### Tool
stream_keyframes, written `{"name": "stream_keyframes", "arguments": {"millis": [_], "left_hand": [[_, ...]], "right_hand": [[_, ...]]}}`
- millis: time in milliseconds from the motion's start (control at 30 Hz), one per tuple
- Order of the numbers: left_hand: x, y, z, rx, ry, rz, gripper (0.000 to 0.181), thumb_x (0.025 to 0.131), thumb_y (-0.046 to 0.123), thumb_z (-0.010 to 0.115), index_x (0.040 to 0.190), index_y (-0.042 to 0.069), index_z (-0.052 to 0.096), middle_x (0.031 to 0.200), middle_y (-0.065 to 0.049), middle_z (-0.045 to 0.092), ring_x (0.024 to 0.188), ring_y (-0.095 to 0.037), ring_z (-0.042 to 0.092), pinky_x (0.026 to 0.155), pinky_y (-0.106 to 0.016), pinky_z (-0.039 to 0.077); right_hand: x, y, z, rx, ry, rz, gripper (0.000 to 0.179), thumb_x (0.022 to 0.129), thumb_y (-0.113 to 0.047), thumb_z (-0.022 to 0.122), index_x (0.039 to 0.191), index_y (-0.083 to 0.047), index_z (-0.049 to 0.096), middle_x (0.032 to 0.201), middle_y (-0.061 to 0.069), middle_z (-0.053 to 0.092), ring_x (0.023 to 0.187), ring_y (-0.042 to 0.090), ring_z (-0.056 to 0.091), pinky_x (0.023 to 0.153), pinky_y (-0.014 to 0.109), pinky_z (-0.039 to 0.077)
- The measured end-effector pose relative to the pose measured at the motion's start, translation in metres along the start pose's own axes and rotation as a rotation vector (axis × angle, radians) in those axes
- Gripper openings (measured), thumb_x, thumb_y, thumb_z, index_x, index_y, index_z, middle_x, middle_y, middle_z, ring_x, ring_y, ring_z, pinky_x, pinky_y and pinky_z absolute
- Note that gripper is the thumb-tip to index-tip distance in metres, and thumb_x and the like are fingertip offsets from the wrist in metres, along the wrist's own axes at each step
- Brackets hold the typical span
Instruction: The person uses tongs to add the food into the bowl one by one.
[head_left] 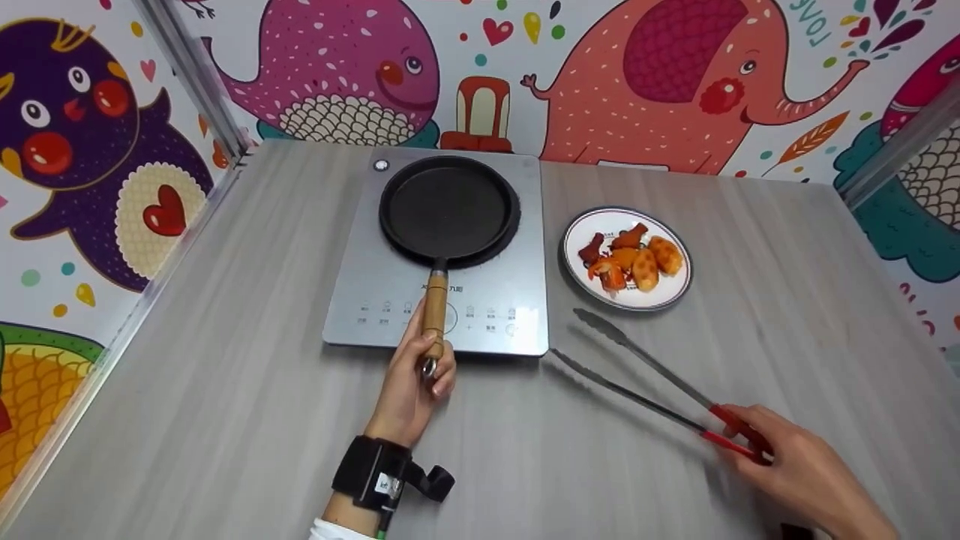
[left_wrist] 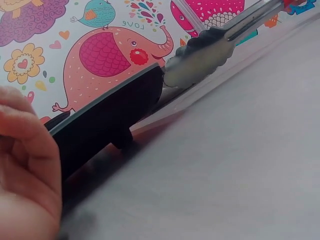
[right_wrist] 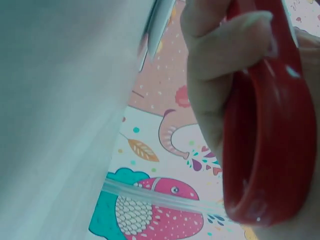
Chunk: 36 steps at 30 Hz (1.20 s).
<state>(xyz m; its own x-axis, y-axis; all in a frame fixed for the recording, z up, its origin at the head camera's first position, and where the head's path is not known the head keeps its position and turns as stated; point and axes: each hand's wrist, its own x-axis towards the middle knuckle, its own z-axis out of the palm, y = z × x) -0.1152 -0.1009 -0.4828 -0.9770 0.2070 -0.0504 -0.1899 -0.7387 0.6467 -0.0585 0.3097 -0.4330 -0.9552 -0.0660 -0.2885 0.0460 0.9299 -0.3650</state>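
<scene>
My left hand [head_left: 412, 382] holds the wooden handle [head_left: 435, 304] of a black frying pan [head_left: 450, 210] near its end. The pan's round body sits over a silver induction cooktop [head_left: 349, 300], and nothing lies in it. My right hand [head_left: 799, 465] grips a pair of tongs [head_left: 667, 373] by their red handles [right_wrist: 280, 140]. Their metal arms are spread apart, with nothing between the tips. One tip reaches the cooktop's front right corner; the other is just below a white plate [head_left: 576, 279]. In the left wrist view, a scalloped tong tip [left_wrist: 200, 62] shows beyond the pan's side [left_wrist: 110, 110].
Small drumsticks [head_left: 630, 236] and several orange-brown food pieces [head_left: 645, 270] lie on the plate, right of the cooktop. A grey wood-grain table [head_left: 247, 360] carries everything. Walls [head_left: 480, 45] with cartoon animals stand behind and at both sides. A black strap [head_left: 371, 472] circles my left wrist.
</scene>
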Motion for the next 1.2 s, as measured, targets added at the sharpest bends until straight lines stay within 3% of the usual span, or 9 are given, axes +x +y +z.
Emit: {"name": "stream_keyframes", "arguments": {"millis": [267, 533, 667, 867, 1200], "left_hand": [[0.002, 0.012, 0.0, -0.031, -0.04, 0.013, 0.054, 0.091, 0.017, 0.041, 0.139, 0.038, 0.025, 0.059, 0.003, 0.037, 0.043, -0.006, 0.031, 0.038, -0.017, 0.023], [0.002, 0.015, -0.002, -0.047, -0.076, 0.013, 0.053, 0.094, 0.017, 0.038, 0.139, 0.039, 0.022, 0.061, 0.003, 0.038, 0.044, -0.007, 0.031, 0.038, -0.017, 0.024], [0.003, 0.013, -0.002, -0.048, -0.081, 0.017, 0.053, 0.094, 0.017, 0.038, 0.14, 0.039, 0.022, 0.062, 0.002, 0.039, 0.045, -0.007, 0.032, 0.038, -0.017, 0.025], [0.004, 0.004, 0.0, -0.06, -0.066, 0.011, 0.055, 0.093, 0.016, 0.04, 0.14, 0.036, 0.021, 0.062, 0.003, 0.038, 0.046, -0.006, 0.034, 0.04, -0.017, 0.027], [0.001, 0.002, -0.002, -0.039, -0.067, -0.015, 0.055, 0.093, 0.017, 0.039, 0.141, 0.036, 0.019, 0.064, 0.002, 0.04, 0.046, -0.006, 0.034, 0.04, -0.016, 0.028]], "right_hand": [[0.015, -0.01, -0.027, -0.038, 0.141, -0.128, 0.042, 0.075, -0.017, 0.07, 0.113, -0.007, 0.055, 0.083, 0.003, 0.051, 0.07, 0.018, 0.046, 0.052, 0.023, 0.043], [0.046, -0.023, -0.055, -0.046, 0.149, -0.222, 0.051, 0.079, -0.032, 0.066, 0.123, -0.013, 0.051, 0.092, 0.003, 0.055, 0.075, 0.02, 0.046, 0.06, 0.03, 0.042], [0.062, -0.022, -0.07, 0.005, 0.14, -0.223, 0.057, 0.08, -0.044, 0.062, 0.126, -0.013, 0.049, 0.093, 0.006, 0.056, 0.075, 0.022, 0.047, 0.058, 0.03, 0.042], [0.074, -0.013, -0.086, 0.082, 0.147, -0.194, 0.063, 0.081, -0.048, 0.058, 0.129, -0.009, 0.044, 0.104, 0.014, 0.053, 0.085, 0.027, 0.045, 0.059, 0.031, 0.043], [0.079, -0.012, -0.083, 0.071, 0.115, -0.119, 0.075, 0.078, -0.057, 0.055, 0.135, -0.011, 0.037, 0.112, 0.019, 0.051, 0.091, 0.03, 0.044, 0.062, 0.03, 0.042]]}}
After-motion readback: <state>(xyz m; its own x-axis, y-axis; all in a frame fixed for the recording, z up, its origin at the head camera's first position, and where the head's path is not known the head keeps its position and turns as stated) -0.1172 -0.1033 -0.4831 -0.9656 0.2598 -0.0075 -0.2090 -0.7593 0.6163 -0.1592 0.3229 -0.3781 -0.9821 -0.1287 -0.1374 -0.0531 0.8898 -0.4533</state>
